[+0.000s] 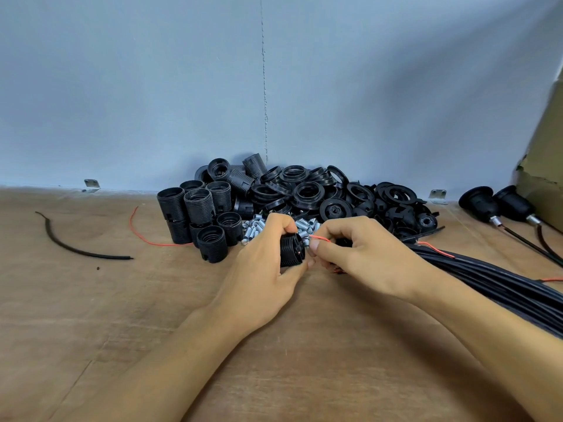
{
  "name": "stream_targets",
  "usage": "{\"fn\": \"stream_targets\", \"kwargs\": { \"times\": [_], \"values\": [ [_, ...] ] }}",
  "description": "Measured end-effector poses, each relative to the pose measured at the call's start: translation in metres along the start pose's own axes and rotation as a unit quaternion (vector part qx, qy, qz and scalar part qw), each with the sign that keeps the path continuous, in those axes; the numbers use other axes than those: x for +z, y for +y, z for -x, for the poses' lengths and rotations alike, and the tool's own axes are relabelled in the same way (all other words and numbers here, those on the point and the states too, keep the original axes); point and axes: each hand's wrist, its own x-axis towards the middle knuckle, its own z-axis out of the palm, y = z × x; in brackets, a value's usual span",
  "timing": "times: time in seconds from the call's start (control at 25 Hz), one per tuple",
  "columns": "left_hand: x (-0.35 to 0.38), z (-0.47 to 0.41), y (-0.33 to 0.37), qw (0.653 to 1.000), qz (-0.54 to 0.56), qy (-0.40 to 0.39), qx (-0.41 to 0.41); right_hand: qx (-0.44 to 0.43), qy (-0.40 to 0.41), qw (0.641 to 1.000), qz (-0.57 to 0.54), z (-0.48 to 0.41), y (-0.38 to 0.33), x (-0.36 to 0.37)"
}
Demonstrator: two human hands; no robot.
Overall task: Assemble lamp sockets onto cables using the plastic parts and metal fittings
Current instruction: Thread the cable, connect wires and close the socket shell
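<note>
Socket bodies [198, 214] left of rings [307, 190], metal fittings [259, 226] before them, cables [487, 278] right

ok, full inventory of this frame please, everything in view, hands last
threaded socket bodies: about ten, black, clustered left of centre
rings and caps: a heap, black, centre-right at the back
metal fittings: small pile, silver, centre, in front of the heap
cable bundle: one, black, right side, running to the lower right
finished sockets: two, black, far right, on cables
cable offcut: one, black, far left
loose red wire: one, red, left of the threaded socket bodies
brackets: two, metal, at the back, left and right
cardboard box: one, brown, right edge
table: one, brown wood
left hand: one, grips a black socket body, centre
right hand: one, pinches a red lead beside it
</note>
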Motion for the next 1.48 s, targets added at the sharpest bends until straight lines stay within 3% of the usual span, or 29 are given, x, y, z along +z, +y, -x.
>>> {"fn": "stream_targets", "kwargs": {
  "times": [0.64,1.48],
  "values": [
    [0.001,0.004,0.002,0.997,-0.030,-0.064,-0.010,0.004,0.031,0.999,0.031,0.003,-0.001,0.012],
    [-0.001,0.002,0.004,0.996,-0.018,-0.075,-0.034,-0.011,0.011,0.998,0.059,0.002,0.006,0.014]
  ]
}}
